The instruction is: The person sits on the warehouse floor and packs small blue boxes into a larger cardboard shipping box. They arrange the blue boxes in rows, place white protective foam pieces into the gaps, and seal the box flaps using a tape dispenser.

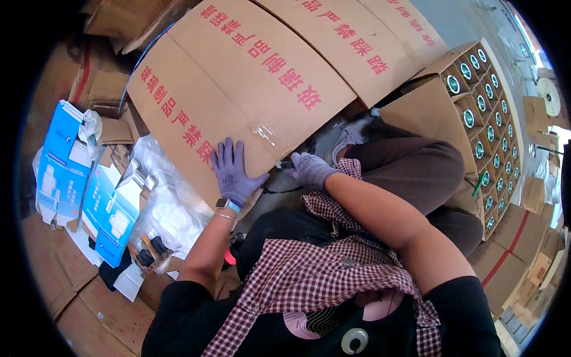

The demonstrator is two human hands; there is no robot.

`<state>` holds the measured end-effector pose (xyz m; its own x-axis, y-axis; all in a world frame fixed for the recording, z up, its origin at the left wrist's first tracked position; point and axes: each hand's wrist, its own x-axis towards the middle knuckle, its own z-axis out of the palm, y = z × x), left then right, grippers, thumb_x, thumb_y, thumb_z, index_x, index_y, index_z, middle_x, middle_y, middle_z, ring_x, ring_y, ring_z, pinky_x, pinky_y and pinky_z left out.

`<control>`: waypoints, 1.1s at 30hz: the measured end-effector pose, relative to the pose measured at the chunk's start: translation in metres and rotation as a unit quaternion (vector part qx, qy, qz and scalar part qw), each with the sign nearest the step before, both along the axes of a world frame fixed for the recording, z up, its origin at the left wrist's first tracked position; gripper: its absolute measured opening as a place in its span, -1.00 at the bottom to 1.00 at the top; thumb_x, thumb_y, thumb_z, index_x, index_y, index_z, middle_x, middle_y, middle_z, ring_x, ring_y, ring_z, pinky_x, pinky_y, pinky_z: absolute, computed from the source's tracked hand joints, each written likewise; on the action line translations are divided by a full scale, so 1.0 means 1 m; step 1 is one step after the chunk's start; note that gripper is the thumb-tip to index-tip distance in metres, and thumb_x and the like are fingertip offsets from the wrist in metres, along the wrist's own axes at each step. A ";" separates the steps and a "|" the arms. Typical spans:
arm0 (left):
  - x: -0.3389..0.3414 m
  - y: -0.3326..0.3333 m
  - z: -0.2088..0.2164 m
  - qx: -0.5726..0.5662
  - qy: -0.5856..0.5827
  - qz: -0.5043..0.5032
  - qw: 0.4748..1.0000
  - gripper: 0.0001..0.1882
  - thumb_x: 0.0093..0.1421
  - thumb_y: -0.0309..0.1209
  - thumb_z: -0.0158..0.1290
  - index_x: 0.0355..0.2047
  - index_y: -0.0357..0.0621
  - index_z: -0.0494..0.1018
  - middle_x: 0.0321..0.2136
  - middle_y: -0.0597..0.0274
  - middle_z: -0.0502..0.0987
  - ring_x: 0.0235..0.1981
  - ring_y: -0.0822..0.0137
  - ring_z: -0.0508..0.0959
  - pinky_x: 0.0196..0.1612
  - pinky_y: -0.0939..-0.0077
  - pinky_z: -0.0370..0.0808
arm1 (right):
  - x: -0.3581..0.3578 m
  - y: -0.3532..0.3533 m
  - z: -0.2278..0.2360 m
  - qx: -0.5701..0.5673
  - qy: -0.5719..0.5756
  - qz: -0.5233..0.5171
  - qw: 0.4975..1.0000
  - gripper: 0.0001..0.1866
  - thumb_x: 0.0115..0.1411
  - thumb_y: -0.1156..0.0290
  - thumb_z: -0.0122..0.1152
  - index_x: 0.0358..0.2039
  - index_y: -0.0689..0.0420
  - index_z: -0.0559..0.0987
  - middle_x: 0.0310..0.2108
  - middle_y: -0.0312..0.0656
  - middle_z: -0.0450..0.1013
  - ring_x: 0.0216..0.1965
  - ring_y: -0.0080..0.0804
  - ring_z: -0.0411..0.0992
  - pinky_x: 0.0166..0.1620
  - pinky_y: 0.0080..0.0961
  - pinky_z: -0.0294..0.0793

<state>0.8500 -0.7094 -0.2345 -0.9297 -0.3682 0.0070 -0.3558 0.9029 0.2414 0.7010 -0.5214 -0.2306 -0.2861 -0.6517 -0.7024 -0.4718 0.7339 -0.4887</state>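
Note:
A large brown cardboard box [238, 83] with red printing lies in front of me, its flaps closed and clear tape shining near the close edge. My left hand [236, 174], in a grey-purple glove, rests flat on the box's near corner with fingers spread. My right hand [313, 171], gloved alike, is closed at the box's near edge, beside the taped seam. A small dark object with a pale tip [284, 165] sticks out from its fingers; its kind is too small to tell.
At right stands an open carton [434, 113] with dividers and several glass-like cylinders. Blue-and-white printed cartons [110, 208] and clear plastic wrap [163, 196] lie at left. Another box [357, 41] is beyond. My bent legs [404, 166] are beside the large box.

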 end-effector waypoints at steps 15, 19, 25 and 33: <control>-0.048 0.016 0.006 0.165 0.172 0.025 0.971 -0.12 0.10 -0.04 0.25 0.34 -0.13 0.19 0.32 -0.14 0.18 0.38 -0.11 0.10 0.39 0.01 0.07 | -0.200 0.146 0.180 -0.020 0.092 -0.216 0.972 -0.37 0.21 -0.02 0.17 0.10 0.23 0.41 -0.12 0.16 0.55 -0.06 0.05 0.53 0.05 -0.16 0.47; -0.184 0.064 0.034 0.698 0.090 0.150 0.695 -0.21 0.17 -0.17 0.23 0.34 -0.14 0.19 0.23 -0.01 0.32 0.26 -0.04 0.31 0.29 0.14 0.29 | -0.275 0.183 0.208 -0.140 0.105 -0.350 0.920 -0.58 0.30 0.06 0.05 -0.22 0.23 0.49 -0.36 0.03 0.54 -0.28 -0.15 0.54 -0.17 -0.28 0.52; -0.353 0.155 0.041 0.149 0.125 -0.266 0.944 -0.12 0.03 -0.05 0.27 0.29 -0.14 0.23 0.25 -0.05 0.27 0.30 -0.10 0.23 0.35 -0.06 0.11 | -0.404 0.161 0.183 0.004 0.336 -0.103 0.936 -0.55 0.26 0.08 0.01 -0.16 0.21 0.64 -0.11 0.11 0.57 -0.06 0.01 0.55 0.00 -0.06 0.50; -0.383 0.184 -0.017 0.099 0.060 -0.277 0.954 0.10 -0.16 0.14 0.30 0.31 -0.16 0.17 0.30 -0.20 0.15 0.36 -0.23 0.06 0.39 -0.27 -0.15 | -0.457 0.124 0.078 0.165 0.315 -0.012 0.935 -0.66 0.14 0.29 0.11 -0.14 0.12 0.70 -0.05 0.03 0.58 -0.02 0.00 0.56 0.01 -0.15 0.56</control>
